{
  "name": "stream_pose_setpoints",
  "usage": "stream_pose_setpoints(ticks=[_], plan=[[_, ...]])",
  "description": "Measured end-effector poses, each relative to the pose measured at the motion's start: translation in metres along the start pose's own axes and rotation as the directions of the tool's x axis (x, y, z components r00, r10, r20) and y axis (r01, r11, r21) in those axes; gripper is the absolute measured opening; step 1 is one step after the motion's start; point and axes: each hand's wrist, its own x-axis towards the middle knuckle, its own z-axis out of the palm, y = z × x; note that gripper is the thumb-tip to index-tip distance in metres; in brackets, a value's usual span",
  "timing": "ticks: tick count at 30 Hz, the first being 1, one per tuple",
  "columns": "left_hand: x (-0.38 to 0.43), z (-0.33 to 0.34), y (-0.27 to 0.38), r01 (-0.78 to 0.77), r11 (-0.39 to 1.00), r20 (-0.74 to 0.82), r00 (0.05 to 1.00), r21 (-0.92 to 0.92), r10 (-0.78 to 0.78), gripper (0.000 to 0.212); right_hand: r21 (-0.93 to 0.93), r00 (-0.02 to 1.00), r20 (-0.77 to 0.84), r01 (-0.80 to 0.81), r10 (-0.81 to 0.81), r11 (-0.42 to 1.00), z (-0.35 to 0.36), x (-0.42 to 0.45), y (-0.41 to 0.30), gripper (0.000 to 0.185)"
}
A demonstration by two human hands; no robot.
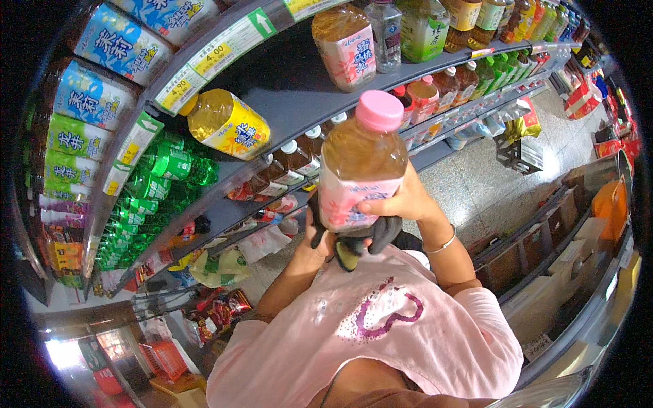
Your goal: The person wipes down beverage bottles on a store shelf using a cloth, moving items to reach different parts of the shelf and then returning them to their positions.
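A large plastic drink bottle (359, 158) with a pink cap and a pink-and-white label is held upright before my chest. My right hand (403, 196) grips its side, with the thumb across the label. Around its lower part is my left hand (317, 239), with a dark cloth or glove (385, 235) that has a yellow-green patch. Folds and the bottle hide how the left fingers lie. On the shelf to the left, a yellow-labelled bottle (229, 125) lies tilted. A similar pink-labelled bottle (347, 48) stands farther along that shelf.
More bottles (426, 30) line the shelf at the top right. Green bottles (166, 163) and blue-and-white packs (122, 46) fill the left shelving. Price strips (204, 61) run along the shelf edge. Cartons (556, 255) stand at the right; an orange-red basket (166, 359) is at the lower left.
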Motion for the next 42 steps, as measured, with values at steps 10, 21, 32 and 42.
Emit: stream_pose_setpoints(ticks=[10,21,32,42], plan=[[0.002,0.041,0.014,-0.504,0.271,0.251,0.743,0.82,0.62,0.055,-0.709,0.877,-0.32,0.029,-0.358,0.705,0.024,-0.003,-0.001,0.084],[0.01,0.121,0.037,-0.075,-0.966,0.773,0.617,0.246,0.149,0.054,-0.889,0.823,-0.174,0.104,-0.541,0.446,0.013,-0.009,0.034,0.064],[0.032,0.153,0.066,-0.076,-0.854,0.503,0.833,0.515,0.229,0.036,-0.804,0.977,-0.057,0.079,-0.208,0.59,0.013,-0.018,0.02,0.067],[-0.002,-0.013,0.102,-0.263,-0.235,0.329,0.889,0.936,0.317,0.023,-0.224,0.985,-0.16,0.028,-0.065,0.974,0.007,-0.019,-0.001,0.088]])
